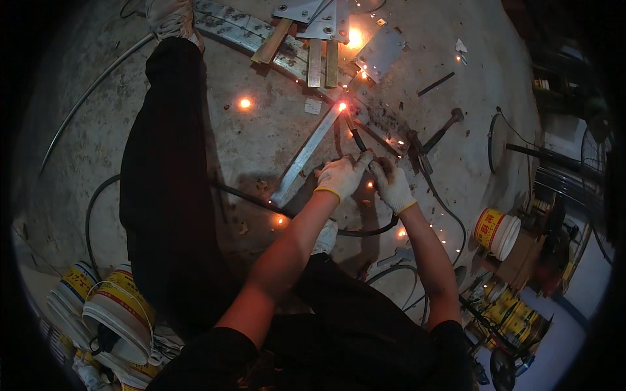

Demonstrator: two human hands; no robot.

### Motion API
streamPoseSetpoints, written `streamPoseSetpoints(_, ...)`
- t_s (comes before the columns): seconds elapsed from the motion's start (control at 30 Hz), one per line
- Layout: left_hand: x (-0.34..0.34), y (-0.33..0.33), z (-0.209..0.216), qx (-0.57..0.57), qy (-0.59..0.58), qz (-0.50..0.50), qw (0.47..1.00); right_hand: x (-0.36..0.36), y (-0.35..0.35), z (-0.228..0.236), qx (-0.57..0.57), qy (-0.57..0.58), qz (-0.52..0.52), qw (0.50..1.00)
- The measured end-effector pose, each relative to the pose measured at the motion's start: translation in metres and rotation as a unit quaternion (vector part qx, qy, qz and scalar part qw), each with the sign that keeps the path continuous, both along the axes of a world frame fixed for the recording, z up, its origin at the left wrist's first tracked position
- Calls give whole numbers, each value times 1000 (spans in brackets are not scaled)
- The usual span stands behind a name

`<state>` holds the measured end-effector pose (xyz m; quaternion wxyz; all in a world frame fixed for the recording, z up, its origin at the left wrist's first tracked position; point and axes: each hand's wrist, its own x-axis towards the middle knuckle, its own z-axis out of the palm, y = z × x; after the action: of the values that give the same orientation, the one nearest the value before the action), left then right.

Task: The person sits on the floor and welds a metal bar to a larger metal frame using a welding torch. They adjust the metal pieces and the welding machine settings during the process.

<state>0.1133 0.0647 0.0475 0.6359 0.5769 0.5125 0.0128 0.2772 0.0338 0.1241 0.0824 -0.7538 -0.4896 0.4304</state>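
Observation:
Both my hands wear white work gloves with yellow cuffs. My left hand is closed by the upper handle of a dark welding torch. Close beside it, my right hand wraps the same torch from the right. Beyond the gloves the torch slants up and left to a bright red-white glow at its tip. That glow sits on the upper end of a square metal tube, which lies slantwise on the floor and meets a long steel beam. The glare hides the joint itself.
Sparks are scattered over the concrete floor. Metal plates and flat strips lie on or near the beam. A hammer rests to the right. A black cable crosses below my hands. Buckets stand left and right.

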Motion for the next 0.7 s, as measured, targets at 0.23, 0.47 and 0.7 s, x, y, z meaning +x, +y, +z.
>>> streamPoseSetpoints(0.23, 4, -14, -15, 114, -17, -54, 992, 16, -10, -23, 71, -18, 28, 997)
streamPoseSetpoints(0.47, 7, -13, -33, 112, 3, -60, 992, 7, -5, -19, 43, -26, 22, 998)
streamPoseSetpoints(0.7, 3, -1, -12, -15, 14, 11, 1000, 7, -24, -24, 100, -2, 41, 994)
